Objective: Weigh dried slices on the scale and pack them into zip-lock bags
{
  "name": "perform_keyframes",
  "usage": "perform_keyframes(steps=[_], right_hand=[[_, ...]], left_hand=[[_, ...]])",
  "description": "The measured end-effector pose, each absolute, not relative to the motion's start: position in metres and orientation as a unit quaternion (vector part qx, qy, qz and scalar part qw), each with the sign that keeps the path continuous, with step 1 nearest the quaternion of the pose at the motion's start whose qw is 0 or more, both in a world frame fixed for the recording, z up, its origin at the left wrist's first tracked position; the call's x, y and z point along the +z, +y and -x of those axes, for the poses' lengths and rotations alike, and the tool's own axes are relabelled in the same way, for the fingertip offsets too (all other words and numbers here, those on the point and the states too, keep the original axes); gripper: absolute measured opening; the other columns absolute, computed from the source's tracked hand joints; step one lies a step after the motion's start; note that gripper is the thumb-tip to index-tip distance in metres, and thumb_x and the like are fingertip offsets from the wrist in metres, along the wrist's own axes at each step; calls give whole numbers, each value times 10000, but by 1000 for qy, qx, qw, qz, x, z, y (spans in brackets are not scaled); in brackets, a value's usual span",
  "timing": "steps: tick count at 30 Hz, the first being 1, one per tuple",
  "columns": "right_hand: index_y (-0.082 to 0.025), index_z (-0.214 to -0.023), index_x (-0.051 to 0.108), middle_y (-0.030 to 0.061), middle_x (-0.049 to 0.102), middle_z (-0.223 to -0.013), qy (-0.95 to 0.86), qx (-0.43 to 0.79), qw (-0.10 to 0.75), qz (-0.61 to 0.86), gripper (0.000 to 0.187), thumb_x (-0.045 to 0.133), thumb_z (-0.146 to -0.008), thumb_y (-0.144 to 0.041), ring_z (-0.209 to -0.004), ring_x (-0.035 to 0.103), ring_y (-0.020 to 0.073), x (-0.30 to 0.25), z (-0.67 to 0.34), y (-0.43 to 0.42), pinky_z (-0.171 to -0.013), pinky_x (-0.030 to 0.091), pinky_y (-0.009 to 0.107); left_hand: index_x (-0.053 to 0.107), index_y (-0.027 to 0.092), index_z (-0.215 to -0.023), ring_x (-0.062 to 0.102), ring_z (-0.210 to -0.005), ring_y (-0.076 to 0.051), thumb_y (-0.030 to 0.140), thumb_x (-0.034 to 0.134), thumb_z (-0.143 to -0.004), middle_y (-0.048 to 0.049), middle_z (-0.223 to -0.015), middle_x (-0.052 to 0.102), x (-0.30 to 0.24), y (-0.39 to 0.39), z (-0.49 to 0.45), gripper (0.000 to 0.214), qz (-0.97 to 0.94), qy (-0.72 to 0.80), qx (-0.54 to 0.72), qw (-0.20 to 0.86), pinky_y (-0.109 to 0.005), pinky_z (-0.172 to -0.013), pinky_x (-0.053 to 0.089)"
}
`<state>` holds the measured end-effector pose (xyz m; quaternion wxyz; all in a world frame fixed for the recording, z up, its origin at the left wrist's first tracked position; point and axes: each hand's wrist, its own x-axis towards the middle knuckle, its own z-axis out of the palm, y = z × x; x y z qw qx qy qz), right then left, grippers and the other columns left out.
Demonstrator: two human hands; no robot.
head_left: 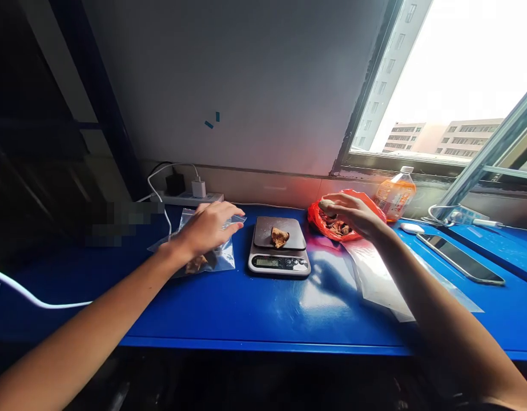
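At right of the frame, an orange-filled bottle (395, 194) stands behind the red bag (317, 220), with a phone (462, 258) lying farther right and flat clear bags (378, 279) partly covered by the right forearm. At left, a white charger (198, 187) sits in a power strip (177, 198), its cable running down behind the left hand (218, 225). The glossy blue tabletop (254, 319) meets a grey wall, and a bright window (451, 74) fills the upper right. The left hand, loosely spread and grasping nothing visible, covers part of a zip bag (225, 258) holding brown pieces. Over the red bag's dark, curled pieces, the right hand (346, 210) has a pale lump (326, 206) at its fingertips; whether gripped, I cannot tell. Mid-frame, a rough, tan-brown chunk (280, 237) rests on the scale (279, 264), whose lit digits are too small to read.
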<state>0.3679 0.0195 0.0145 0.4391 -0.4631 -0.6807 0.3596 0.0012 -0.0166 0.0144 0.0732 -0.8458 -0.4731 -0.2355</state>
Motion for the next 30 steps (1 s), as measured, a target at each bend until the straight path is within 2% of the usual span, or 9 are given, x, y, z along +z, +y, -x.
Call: perform_keyframes(steps=[4, 9, 12, 15, 17, 19, 22, 25, 30], right_hand=[[-221, -889, 617, 19, 663, -814, -534, 585, 505, 343, 268, 597, -778, -464, -615, 564, 127, -7, -344, 12, -596, 489, 259], [-206, -885, 626, 53, 681, -868, -531, 588, 509, 337, 274, 625, -774, -457, -625, 569, 127, -11, -326, 1, -589, 492, 252], [-215, -960, 612, 57, 675, -937, -600, 472, 509, 398, 329, 613, -781, -490, -722, 605, 153, -6, -334, 2, -646, 498, 274], [-200, -1041, 589, 80, 669, -932, -653, 171, 482, 558, 368, 588, -800, -478, -799, 619, 203, -6, -360, 12, -711, 488, 322], [-178, -1071, 593, 119, 666, -973, -640, -46, 400, 655, 346, 575, -812, -408, -891, 613, 250, -13, -383, 21, -776, 471, 362], [-158, -1077, 609, 160, 655, -1027, -618, -153, 296, 712, 320, 534, -842, -363, -977, 590, 292, -21, -403, 28, -812, 453, 391], [-141, -1121, 620, 197, 629, -1093, -606, -198, 206, 742, 345, 472, -886, -345, -1050, 550, 335, -29, -415, 33, -821, 440, 418], [-139, -1198, 601, 202, 595, -1185, -627, -221, 191, 722, 374, 434, -900, -290, -1126, 498, 350, -23, -406, 36, -868, 419, 441], [-213, -1125, 659, 118, 650, -1151, -733, -115, 119, 660, 311, 518, -853, -269, -1098, 542, 280, -6, -374, 59, -872, 433, 357]], left_hand=[[573, 204, -1255, 549, -1202, -243, 465, 546, -860, -69, -1299, 621, 17, -14, -47, 474, 891, -407, -202, -8, -370, -1007, 412], [631, 220, -1186, 601, -1114, -232, 409, 559, -861, -51, -1217, 674, 14, -6, -72, 383, 912, -365, -189, -13, -342, -949, 438], [691, 246, -1019, 623, -1027, -225, 326, 531, -880, -16, -1068, 724, 10, -4, -66, 227, 910, -368, -192, 18, -363, -919, 437], [694, 230, -987, 626, -979, -235, 308, 516, -884, -34, -998, 725, 4, -3, -56, 220, 898, -388, -204, 36, -390, -897, 444], [681, 210, -1027, 618, -991, -242, 328, 528, -879, -58, -1020, 712, 0, -4, -52, 244, 888, -397, -229, 27, -392, -888, 458], [662, 205, -1077, 599, -1040, -246, 348, 539, -875, -67, -1076, 695, -4, -7, -51, 276, 885, -392, -250, 12, -398, -907, 461], [650, 230, -1101, 556, -1130, -244, 328, 537, -881, -47, -1136, 679, -8, -11, -54, 266, 896, -366, -252, 9, -418, -976, 431], [651, 232, -1098, 517, -1194, -252, 309, 536, -880, -43, -1165, 674, -11, -12, -58, 258, 894, -360, -266, 19, -437, -1016, 404], [653, 249, -1123, 465, -1267, -277, 343, 565, -862, -41, -1197, 673, -7, -6, -69, 291, 886, -383, -263, 10, -472, -1024, 382]])
